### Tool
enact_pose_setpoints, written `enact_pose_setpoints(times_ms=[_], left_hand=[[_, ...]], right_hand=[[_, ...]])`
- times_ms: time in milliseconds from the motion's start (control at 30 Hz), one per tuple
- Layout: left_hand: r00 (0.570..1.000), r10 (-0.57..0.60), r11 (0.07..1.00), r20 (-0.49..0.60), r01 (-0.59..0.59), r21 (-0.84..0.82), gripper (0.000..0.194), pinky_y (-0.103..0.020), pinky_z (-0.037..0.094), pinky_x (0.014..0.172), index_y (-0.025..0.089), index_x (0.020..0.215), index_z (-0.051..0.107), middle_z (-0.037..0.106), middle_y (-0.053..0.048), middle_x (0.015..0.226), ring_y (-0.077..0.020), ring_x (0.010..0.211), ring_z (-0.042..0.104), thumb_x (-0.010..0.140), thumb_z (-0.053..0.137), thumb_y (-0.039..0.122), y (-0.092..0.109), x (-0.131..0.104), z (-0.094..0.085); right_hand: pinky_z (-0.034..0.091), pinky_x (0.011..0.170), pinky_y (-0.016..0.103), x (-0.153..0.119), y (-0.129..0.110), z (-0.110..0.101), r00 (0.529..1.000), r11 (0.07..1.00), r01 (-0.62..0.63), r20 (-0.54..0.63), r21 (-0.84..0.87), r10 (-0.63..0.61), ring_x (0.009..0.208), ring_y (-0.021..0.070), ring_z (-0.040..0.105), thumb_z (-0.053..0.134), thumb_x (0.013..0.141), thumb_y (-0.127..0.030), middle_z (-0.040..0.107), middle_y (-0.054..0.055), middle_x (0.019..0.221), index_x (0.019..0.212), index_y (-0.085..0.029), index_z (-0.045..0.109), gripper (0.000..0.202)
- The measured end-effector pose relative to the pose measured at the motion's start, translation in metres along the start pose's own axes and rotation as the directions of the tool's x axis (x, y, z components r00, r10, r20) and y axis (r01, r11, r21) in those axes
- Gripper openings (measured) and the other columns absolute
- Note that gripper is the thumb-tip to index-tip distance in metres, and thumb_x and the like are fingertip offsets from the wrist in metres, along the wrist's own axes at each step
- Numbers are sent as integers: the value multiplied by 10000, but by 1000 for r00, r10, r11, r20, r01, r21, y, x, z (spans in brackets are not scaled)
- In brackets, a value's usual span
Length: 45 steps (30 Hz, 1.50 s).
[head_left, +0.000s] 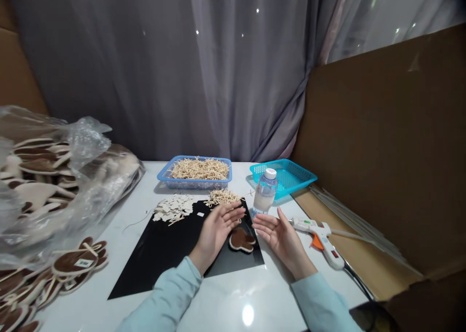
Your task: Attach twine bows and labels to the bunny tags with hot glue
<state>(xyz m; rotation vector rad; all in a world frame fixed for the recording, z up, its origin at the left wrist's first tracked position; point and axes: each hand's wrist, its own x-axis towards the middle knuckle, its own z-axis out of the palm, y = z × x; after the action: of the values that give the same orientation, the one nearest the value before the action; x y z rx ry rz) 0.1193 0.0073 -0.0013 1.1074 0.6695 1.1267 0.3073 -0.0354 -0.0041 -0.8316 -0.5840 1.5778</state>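
My left hand (219, 229) is held over the black mat (163, 257), palm turned inward, fingers stretched out and nothing in it. Facing it, my right hand (280, 240) is likewise spread, thumb up, and holds nothing. Between and below the two hands lies a brown plush bunny-shaped piece (241, 240) with a pale edge, on the mat's right part. Just beyond my right fingers stands a clear bottle (265, 192) with a white cap. A white hot glue gun (320, 237) with an orange trigger lies to the right of my right hand.
A blue basket (163, 178) at the back holds many beige cord loops. Small white tags (174, 208) and a loop pile (223, 196) lie at the mat's far edge. A turquoise basket (309, 177) stands back right, beside glue sticks (358, 225). Plush pieces (78, 261) and a plastic bag (91, 191) fill the left.
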Motion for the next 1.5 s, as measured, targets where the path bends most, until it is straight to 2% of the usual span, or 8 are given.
enact_pose_setpoints(times_ms=[67,133,233,500,667,800,1033,1500], left_hand=[[988,-138,922,66,152,-356,446,-217,534,677,99,1066,635,656,-106,888,-135,767,645,989,299,381,10,-2,-3],[951,-240,651,193,305,-695,418,-120,469,475,72,1048,579,588,-55,757,-69,566,576,1011,267,348,18,-6,-4],[896,-260,358,361,437,-825,395,-82,309,286,90,965,512,482,8,657,-38,402,452,1019,242,373,23,-11,-2],[848,-216,256,484,527,-810,324,-64,178,240,138,938,439,380,56,643,-2,323,322,1019,253,391,22,-14,-1],[861,-237,317,450,506,-802,288,-83,96,249,172,874,429,314,81,616,9,304,213,1013,293,383,24,-15,-2],[902,-290,518,320,429,-740,230,-115,96,271,186,811,441,270,84,611,-5,331,191,962,463,359,23,-16,2],[976,-218,719,12,169,-675,381,-114,314,439,175,665,417,323,92,594,-22,480,377,587,613,-143,6,-7,9],[974,-228,808,-13,181,-561,288,-82,427,455,144,904,630,603,45,662,-18,504,549,686,801,62,1,-7,7]], right_hand=[[569,708,223,-1,0,-1,999,1000,-4,46,16,3,792,174,747,360,995,-468,780,143,881,880,-70,772,584],[572,717,231,-3,0,-1,993,1000,-6,116,27,3,810,186,747,435,963,-495,780,138,889,906,-67,770,547],[569,738,239,-7,0,0,976,1000,-10,218,29,4,831,196,743,522,911,-530,780,132,909,936,-67,766,524],[558,744,232,-10,0,3,954,999,-42,297,-5,42,812,182,734,612,855,-528,779,124,927,949,-72,763,490],[547,751,240,-14,-1,7,955,999,-40,292,-24,45,811,177,724,633,832,-541,777,112,927,955,-90,760,484],[533,714,253,-17,-1,10,962,998,-36,268,-41,46,776,175,704,666,798,-553,768,106,902,926,-113,762,468],[424,497,195,-9,-6,1,968,962,249,-62,114,-243,531,99,498,775,717,-434,525,-37,516,693,-187,713,256],[398,476,145,-6,-1,-7,961,961,276,27,-10,-275,532,59,449,864,650,-296,513,-49,594,669,-178,625,267]])
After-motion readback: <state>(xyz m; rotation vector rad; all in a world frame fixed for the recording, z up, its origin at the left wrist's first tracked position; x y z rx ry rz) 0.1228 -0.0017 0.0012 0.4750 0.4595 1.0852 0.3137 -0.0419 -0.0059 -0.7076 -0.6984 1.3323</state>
